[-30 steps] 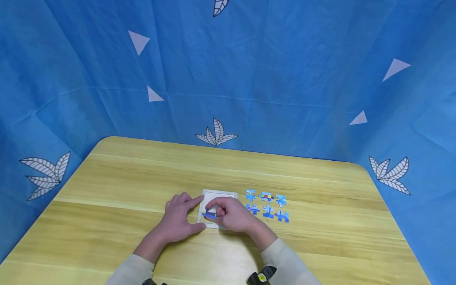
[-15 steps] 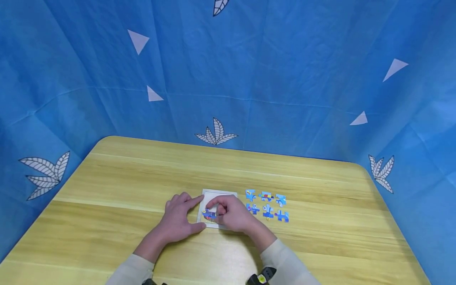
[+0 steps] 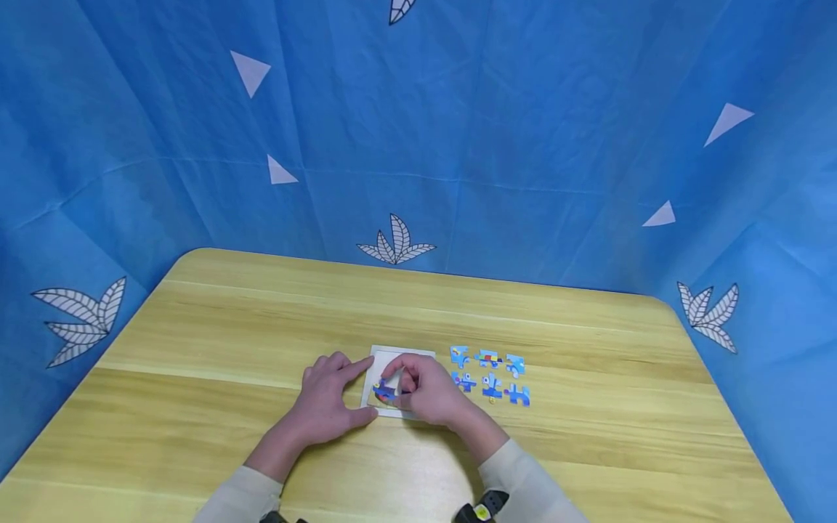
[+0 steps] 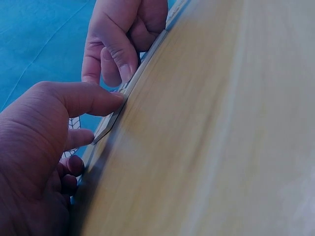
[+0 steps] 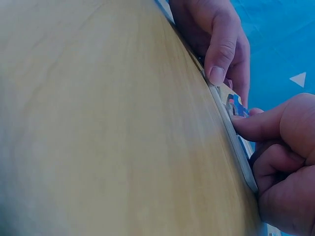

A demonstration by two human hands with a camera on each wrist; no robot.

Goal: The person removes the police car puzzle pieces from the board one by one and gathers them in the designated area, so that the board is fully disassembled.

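Observation:
A small square puzzle tray [image 3: 392, 413] with a pale rim lies flat on the table. My left hand [image 3: 325, 402] rests at its left side, index fingertip by the upper corner and thumb at the lower one. Between the thumb and index finger of my right hand [image 3: 428, 392] is a blue jigsaw piece [image 3: 383, 390] with red and yellow marks. It tilts up over the lower left of the tray. In the right wrist view the piece [image 5: 238, 105] stands above the rim, beside the thumb. The right hand covers the tray's right part.
Several loose blue jigsaw pieces [image 3: 492, 386] lie in two rows to the right of the tray. The wooden table [image 3: 261, 327] has rounded far corners. A blue curtain [image 3: 523, 145] with white leaves and triangles hangs behind it.
The jigsaw piece between my right fingers has gone from lying nearly flat to tilted up. My right index finger has shifted slightly; the left hand stays in place.

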